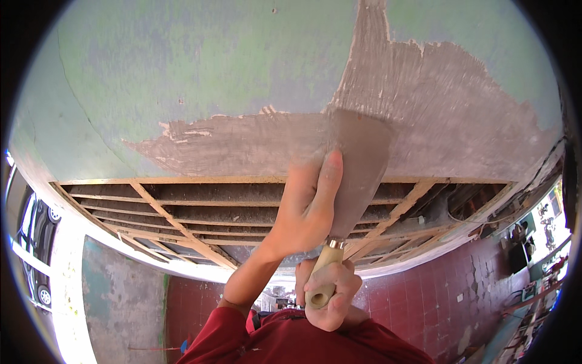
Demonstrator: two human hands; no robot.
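My right hand (330, 291) is wrapped around the pale wooden handle (326, 273) of a wide scraper. Its broad grey metal blade (362, 164) points upward, with the far edge at a painted green surface (212, 60). Alongside the blade is my left hand (309, 206), its thumb stretched up at the blade's left side. The other left fingers are smeared by motion, so their grip cannot be made out. Around the blade spreads a bare grey-brown patch (448, 91) with ragged paint edges and scrape streaks.
Wooden framing (170, 218) with slats and dark gaps runs just below the painted surface. Red floor tiles (424, 291) show lower down. A dark car (36, 230) is at the far left, and assorted clutter (533, 303) lines the right side.
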